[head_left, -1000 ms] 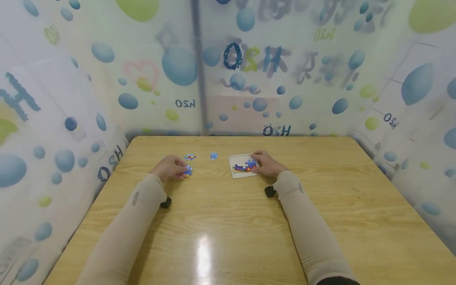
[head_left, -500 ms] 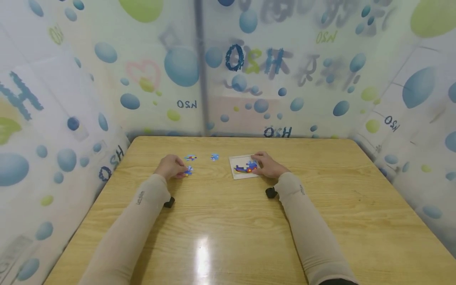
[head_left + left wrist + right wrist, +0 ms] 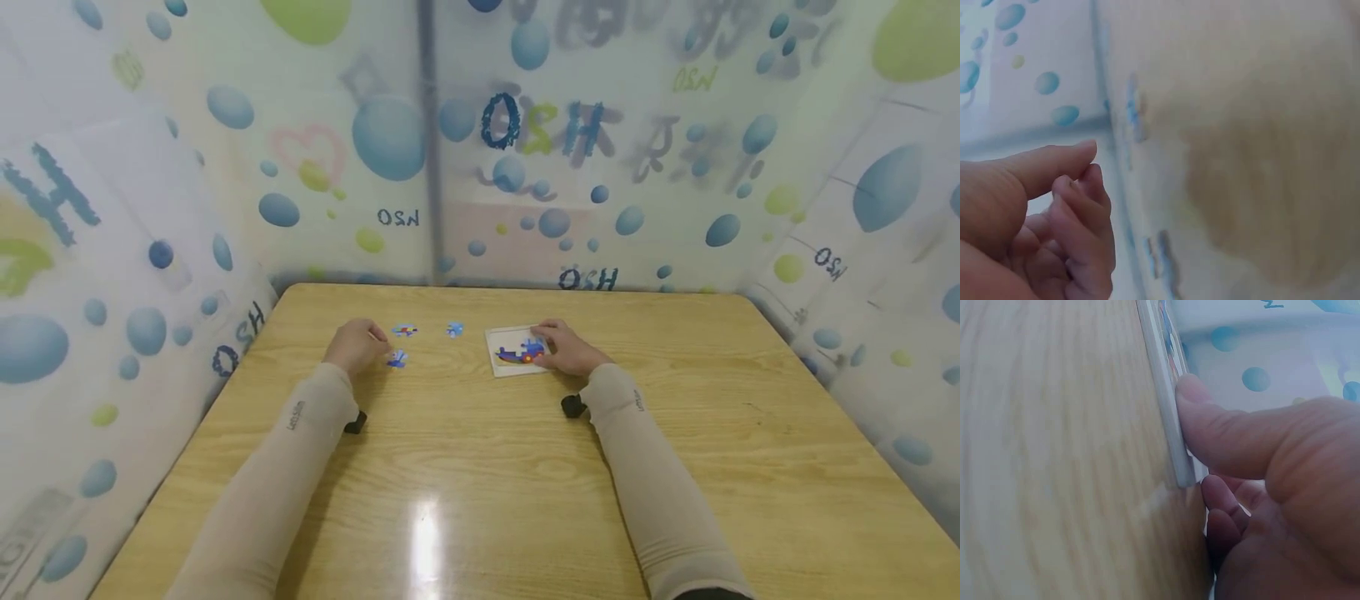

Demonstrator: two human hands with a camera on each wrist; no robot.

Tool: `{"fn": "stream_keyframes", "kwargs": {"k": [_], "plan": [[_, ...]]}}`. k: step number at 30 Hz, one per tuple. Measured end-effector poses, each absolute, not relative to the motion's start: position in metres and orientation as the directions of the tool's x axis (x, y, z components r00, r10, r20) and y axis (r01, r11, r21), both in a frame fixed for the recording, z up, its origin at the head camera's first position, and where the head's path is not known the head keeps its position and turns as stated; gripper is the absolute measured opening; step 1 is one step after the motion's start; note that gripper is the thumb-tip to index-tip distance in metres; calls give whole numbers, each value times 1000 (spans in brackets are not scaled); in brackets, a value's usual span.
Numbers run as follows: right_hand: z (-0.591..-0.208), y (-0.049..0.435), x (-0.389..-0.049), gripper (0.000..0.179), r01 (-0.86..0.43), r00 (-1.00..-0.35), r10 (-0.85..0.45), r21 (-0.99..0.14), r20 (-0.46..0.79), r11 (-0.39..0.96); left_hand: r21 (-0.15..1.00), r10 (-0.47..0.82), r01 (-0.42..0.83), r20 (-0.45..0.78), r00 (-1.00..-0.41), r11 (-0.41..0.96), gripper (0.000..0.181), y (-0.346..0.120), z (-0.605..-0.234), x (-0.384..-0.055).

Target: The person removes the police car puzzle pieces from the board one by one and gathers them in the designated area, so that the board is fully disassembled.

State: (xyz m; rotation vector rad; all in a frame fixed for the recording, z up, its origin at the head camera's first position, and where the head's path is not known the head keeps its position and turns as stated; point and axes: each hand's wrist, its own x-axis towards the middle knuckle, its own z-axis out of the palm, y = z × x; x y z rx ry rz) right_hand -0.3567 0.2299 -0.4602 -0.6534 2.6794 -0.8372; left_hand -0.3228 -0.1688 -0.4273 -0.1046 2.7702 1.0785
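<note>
My left hand (image 3: 354, 346) hovers beside a blue puzzle piece (image 3: 398, 359) on the table, its fingertips at the piece's left edge. In the left wrist view the fingers (image 3: 1082, 212) are loosely bent, with thumb and index tips close together and nothing between them. My right hand (image 3: 567, 348) grips the right side of a pale, square puzzle board (image 3: 504, 340). Its thumb (image 3: 1200, 406) presses on the board's upper side in the right wrist view. A blue and red vehicle picture fills the middle of the board, partly covered by the right hand.
Two more puzzle pieces lie beyond the left hand: a multicoloured one (image 3: 405, 331) and a light blue one (image 3: 454, 329). The wooden table (image 3: 480, 467) meets bubble-patterned walls (image 3: 637, 183) at the back and both sides.
The left fingers have come off the blue puzzle piece and drawn slightly up and left, leaving it on the table. The right hand stays on the board. The head view has shifted slightly.
</note>
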Motion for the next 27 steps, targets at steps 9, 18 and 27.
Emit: {"fn": "stream_keyframes", "kwargs": {"k": [9,18,27], "plan": [[-457,235,-354,65,-327,-871,-477,-588,-115,740,618,49,-58,-154,-987,784,25,-178,-408,-323],[-456,234,-353,65,-317,-873,-473,-597,-120,737,560,82,-32,-176,-981,828,22,-183,-412,-322],[-459,231,-356,67,-350,-857,-502,-584,-117,733,522,300,133,-250,-921,843,37,-173,-424,-321]]}}
